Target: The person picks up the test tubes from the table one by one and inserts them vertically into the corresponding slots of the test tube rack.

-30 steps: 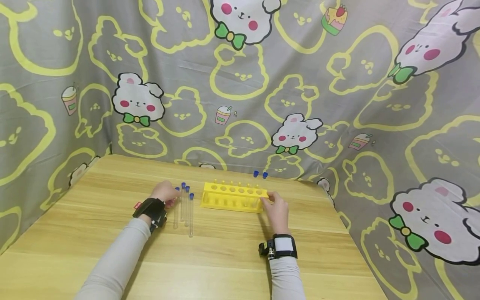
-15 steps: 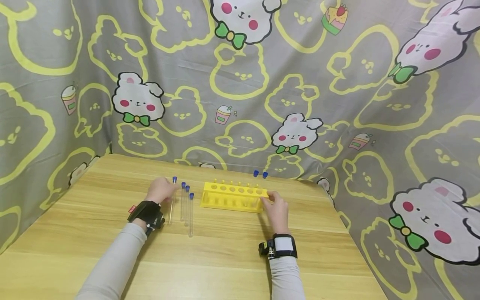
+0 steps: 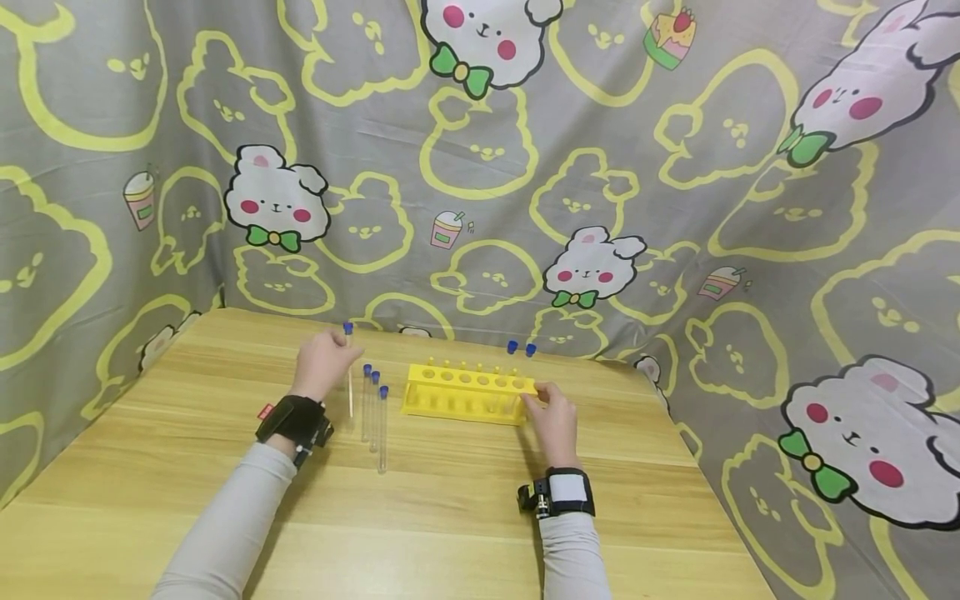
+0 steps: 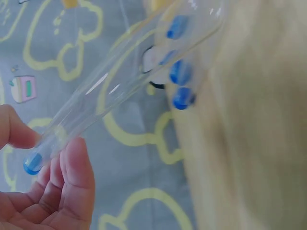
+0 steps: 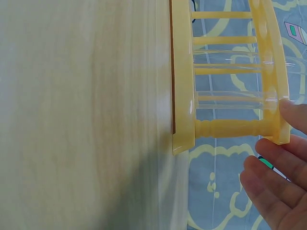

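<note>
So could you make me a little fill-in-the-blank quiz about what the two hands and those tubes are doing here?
1. The left hand pinches a clear test tube near its ____ cap.
2. ____ more capped test tubes lie flat on the wooden table beside the left hand.
3. The right hand touches the right end of the ____ test tube rack.
4. Two test tubes stand in the rack at its ____ end.

Missing words: blue; three; yellow; right
</note>
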`<state>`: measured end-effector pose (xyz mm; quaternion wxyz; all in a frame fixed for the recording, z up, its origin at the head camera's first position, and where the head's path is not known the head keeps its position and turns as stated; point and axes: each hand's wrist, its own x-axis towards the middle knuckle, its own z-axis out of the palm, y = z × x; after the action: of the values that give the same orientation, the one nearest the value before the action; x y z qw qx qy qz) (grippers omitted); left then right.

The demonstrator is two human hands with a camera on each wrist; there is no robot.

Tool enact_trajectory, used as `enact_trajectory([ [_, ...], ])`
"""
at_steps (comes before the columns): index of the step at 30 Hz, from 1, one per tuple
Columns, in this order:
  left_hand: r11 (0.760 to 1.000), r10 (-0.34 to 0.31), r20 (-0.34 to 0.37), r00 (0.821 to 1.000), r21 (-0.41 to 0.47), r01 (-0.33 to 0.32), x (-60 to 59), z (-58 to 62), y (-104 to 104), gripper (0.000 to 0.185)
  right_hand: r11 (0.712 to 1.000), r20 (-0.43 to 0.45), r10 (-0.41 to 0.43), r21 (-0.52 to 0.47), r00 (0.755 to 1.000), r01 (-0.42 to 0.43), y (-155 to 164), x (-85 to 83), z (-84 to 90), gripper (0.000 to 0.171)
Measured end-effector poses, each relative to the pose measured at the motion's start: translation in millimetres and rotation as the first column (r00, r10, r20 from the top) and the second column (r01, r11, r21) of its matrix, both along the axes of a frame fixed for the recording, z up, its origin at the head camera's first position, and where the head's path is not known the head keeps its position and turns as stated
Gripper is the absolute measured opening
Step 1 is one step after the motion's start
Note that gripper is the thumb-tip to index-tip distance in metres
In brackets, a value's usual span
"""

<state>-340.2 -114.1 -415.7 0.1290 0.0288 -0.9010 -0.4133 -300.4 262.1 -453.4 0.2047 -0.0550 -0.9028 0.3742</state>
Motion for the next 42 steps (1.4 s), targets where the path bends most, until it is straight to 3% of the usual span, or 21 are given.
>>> enact_trajectory([
  [12, 0.992, -0.071, -0.173, 0.982, 0.094, 0.089, 8.8, 45.1, 40.3, 0.028, 1.000, 0.003, -0.002, -0.006, 1.000, 0.003, 1.8, 1.1, 1.1, 0.040],
  [21, 0.975, -0.138, -0.228, 0.964, 0.138, 0.172, 12.3, 69.4, 80.0, 0.030, 1.000, -0.006, -0.003, -0.007, 1.000, 0.003, 3.0, -1.4, -1.8, 0.039],
  [30, 0.957, -0.208, -0.250, 0.946, 0.147, 0.249, 10.3, 75.1, 118.3, 0.027, 1.000, -0.002, -0.011, -0.001, 1.000, 0.011, 2.4, -2.3, -1.9, 0.039],
  [35, 0.939, -0.242, -0.279, 0.929, 0.175, 0.297, 8.1, 71.8, 138.6, 0.026, 1.000, -0.029, -0.016, 0.020, 0.999, 0.016, 1.7, -2.2, -2.9, 0.037],
  [42, 0.930, -0.266, -0.333, 0.905, 0.159, 0.332, 3.8, 62.4, 163.1, 0.024, 1.000, 0.001, -0.001, 0.009, 1.000, 0.001, 1.4, -0.8, -0.7, 0.039],
])
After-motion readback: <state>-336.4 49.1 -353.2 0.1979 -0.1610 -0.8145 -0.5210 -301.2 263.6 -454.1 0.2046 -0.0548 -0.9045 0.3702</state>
